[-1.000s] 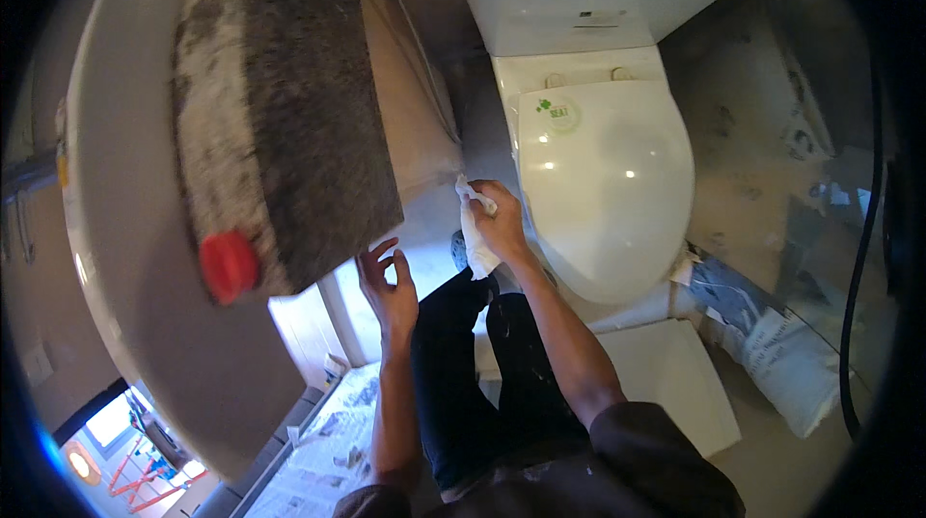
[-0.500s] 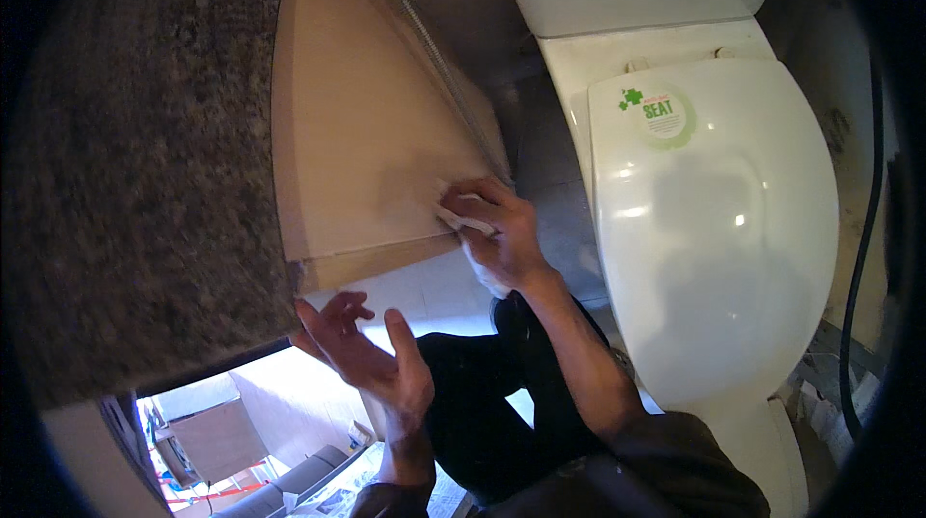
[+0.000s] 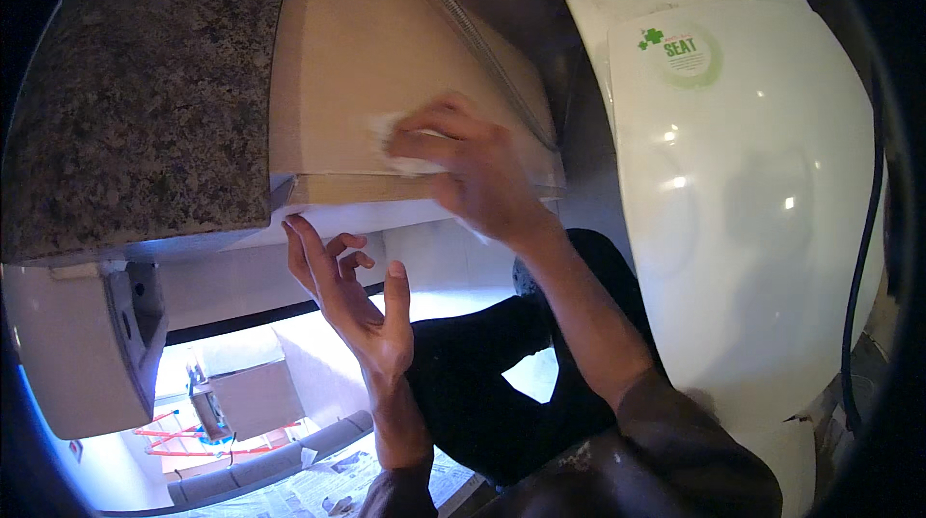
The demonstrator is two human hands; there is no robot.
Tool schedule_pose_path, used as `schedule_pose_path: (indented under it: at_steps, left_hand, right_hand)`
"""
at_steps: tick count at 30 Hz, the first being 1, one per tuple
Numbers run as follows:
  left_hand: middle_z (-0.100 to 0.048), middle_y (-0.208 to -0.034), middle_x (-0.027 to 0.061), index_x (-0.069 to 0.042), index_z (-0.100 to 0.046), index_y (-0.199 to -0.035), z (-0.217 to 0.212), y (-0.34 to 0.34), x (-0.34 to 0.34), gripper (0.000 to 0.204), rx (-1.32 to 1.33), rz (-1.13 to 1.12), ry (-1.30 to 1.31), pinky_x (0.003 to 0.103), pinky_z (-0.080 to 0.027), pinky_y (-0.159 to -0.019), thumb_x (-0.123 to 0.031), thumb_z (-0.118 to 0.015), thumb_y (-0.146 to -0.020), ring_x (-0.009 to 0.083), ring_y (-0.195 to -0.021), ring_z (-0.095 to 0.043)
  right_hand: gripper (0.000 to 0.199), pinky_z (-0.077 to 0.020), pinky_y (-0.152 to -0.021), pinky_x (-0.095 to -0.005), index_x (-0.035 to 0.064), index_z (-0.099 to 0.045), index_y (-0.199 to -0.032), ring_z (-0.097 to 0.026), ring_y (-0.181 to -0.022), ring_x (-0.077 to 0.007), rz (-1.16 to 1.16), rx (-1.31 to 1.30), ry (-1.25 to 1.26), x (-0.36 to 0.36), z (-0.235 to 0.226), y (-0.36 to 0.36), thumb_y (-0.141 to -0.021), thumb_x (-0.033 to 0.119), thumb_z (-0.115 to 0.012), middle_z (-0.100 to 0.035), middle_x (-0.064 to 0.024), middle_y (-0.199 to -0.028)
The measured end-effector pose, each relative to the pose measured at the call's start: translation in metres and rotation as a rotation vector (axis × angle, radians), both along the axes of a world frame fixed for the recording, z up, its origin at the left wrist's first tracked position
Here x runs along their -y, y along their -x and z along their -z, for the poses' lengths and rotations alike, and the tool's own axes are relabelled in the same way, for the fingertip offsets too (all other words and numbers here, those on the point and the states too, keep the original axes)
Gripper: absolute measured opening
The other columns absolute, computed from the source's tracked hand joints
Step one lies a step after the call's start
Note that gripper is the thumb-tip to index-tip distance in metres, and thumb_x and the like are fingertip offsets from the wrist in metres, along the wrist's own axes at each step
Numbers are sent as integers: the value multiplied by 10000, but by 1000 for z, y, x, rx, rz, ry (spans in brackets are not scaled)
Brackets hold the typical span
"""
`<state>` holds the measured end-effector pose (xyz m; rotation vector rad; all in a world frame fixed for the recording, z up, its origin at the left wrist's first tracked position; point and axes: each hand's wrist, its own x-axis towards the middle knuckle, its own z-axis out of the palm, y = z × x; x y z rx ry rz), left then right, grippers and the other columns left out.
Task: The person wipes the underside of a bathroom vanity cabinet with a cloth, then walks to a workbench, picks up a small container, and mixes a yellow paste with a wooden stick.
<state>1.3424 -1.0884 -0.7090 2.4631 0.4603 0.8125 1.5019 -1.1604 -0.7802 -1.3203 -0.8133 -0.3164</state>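
A small white cloth or wipe (image 3: 400,147) is pressed flat against the tan side panel of the cabinet (image 3: 367,65), just above the panel's lower edge, left of the toilet. It is pinned under the curled fingers of the right hand (image 3: 463,171); the hand is motion-blurred, so grip detail cannot be told beyond fingers bent over the wad. The left hand (image 3: 352,291) is held open, fingers spread, nothing held, fingertips touching or just under the panel's lower edge. Risks, as judged: the wipe is small and mostly covered, so it could be dragged out from under the fingers and dropped behind the dark trousers (image 3: 482,373). Knuckles could be scraped on the panel's bottom corner. The granite-patterned countertop (image 3: 135,103) overhangs close to the head, so a bump is likely if the body is raised carelessly. Space between cabinet and white toilet lid (image 3: 743,200) is tight; an elbow could be knocked there. A dark cable (image 3: 861,258) hangs far right, well apart. Newspaper (image 3: 328,484) lies on the near floor and could be slipped on.
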Motion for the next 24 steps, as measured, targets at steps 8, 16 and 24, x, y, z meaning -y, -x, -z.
schedule_pose_path:
  at_steps: [8,16,24]
  left_hand:
    - [-249,-1507,198,-101,-254,-1563,-2,-7,5,972,31,-45,-16,351,-426,-858,-316,-720,-737,220,-1070,-497]
    - [-257,-1531,196,-101,-289,-1553,-1,-3,1,983,41,-31,-10,348,-423,-863,-259,-700,-674,230,-1083,-489]
    - [-253,-1551,182,-95,-309,-1548,-6,-2,5,1006,54,-54,-14,337,-409,-855,-229,-659,-614,225,-1053,-472]
  right_hand:
    - [237,-545,-924,-373,77,-741,-945,-643,-1085,-272,-43,-6,-164,-4,-16,-8,-755,-58,-695,-671,-109,-1065]
    - [291,-555,-890,-375,86,-759,-965,-645,-1035,-273,-60,-14,-92,-5,-21,1,-719,-63,-713,-671,-106,-1097]
    - [295,-562,-877,-353,89,-761,-942,-624,-1067,-259,46,99,-89,-14,-20,9,-676,-41,-766,-672,-98,-1098]
